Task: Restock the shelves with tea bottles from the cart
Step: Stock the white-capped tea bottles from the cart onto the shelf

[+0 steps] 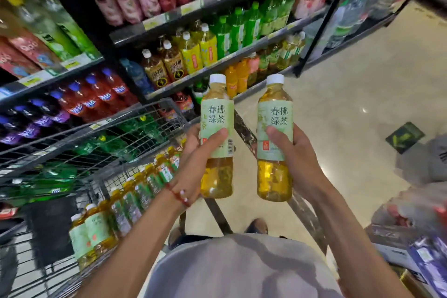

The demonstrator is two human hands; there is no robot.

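I hold two upright green tea bottles with white caps and pale green labels in front of me. My left hand point(197, 152) grips the left tea bottle point(217, 116) around its label, thumb across the front. My right hand point(294, 152) grips the right tea bottle point(275, 113) the same way. Both bottles hang above the cart's right edge and the floor. Several more tea bottles point(125, 203) stand in a row inside the wire cart point(104, 128) at lower left.
Black shelves point(193, 19) packed with drink bottles rise ahead and to the left. The shelf row with similar yellow tea bottles point(183, 53) sits above the held bottles. Beige floor point(350, 84) opens to the right. Boxes of packed goods point(416, 237) stand at lower right.
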